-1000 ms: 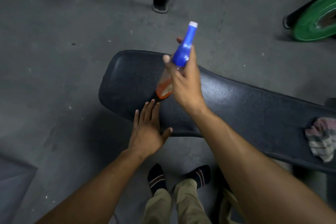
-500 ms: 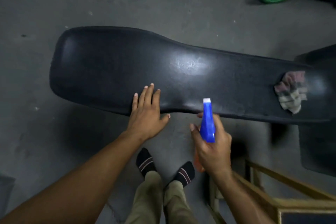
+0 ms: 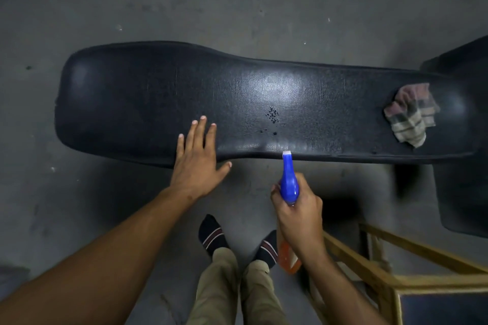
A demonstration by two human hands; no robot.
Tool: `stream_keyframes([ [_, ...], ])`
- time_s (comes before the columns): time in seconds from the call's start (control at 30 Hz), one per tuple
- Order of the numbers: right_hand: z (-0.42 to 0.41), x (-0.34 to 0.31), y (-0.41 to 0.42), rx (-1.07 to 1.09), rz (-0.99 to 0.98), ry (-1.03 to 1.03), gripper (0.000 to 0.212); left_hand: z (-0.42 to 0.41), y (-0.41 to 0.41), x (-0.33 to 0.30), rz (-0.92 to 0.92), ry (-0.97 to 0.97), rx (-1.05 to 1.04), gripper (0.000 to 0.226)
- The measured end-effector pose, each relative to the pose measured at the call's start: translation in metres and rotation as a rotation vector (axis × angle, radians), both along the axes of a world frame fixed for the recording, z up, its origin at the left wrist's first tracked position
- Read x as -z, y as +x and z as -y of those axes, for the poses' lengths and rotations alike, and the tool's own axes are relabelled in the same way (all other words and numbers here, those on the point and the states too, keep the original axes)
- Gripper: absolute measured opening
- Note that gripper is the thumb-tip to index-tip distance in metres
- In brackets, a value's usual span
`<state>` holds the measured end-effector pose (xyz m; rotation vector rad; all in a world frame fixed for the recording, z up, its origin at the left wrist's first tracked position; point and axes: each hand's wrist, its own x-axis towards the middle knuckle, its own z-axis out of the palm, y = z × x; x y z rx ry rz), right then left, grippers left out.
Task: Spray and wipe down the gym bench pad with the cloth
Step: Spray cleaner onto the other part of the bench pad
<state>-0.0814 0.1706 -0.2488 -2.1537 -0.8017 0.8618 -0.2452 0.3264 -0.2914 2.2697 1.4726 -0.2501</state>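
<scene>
The bench pad (image 3: 158, 97) looks like black vinyl, finely grained, with a glossy sheen mid-pad and dark wet droplets (image 3: 272, 115) beading there. Near its right end a soft woven cloth (image 3: 409, 116) lies crumpled, checked and matt. The spray bottle (image 3: 289, 187) is shiny blue plastic. The floor (image 3: 237, 13) looks like rough, matt concrete.

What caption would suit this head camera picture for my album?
Right hand aims a blue-topped spray bottle at a droplet-speckled black padded gym bench; left hand rests on it.
</scene>
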Motion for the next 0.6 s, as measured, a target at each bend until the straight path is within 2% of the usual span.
stream_keyframes([
  [0.1, -0.01, -0.003, 0.002, -0.002, -0.016, 0.009, 0.016, 0.001, -0.001, 0.0, 0.012, 0.0, -0.005, 0.1],
  [0.27, -0.025, -0.007, -0.008, -0.16, 0.006, 0.008, 0.017, 0.0, -0.009, 0.0, 0.005, -0.01, -0.001, 0.1],
  [0.37, -0.033, -0.013, -0.018, -0.179, -0.045, 0.047, 0.013, 0.001, -0.018, 0.0, 0.004, 0.001, -0.025, 0.101],
  [0.6, -0.047, -0.013, -0.035, -0.221, -0.042, 0.062, 0.02, -0.011, -0.052, -0.003, -0.022, 0.03, -0.106, 0.101],
])
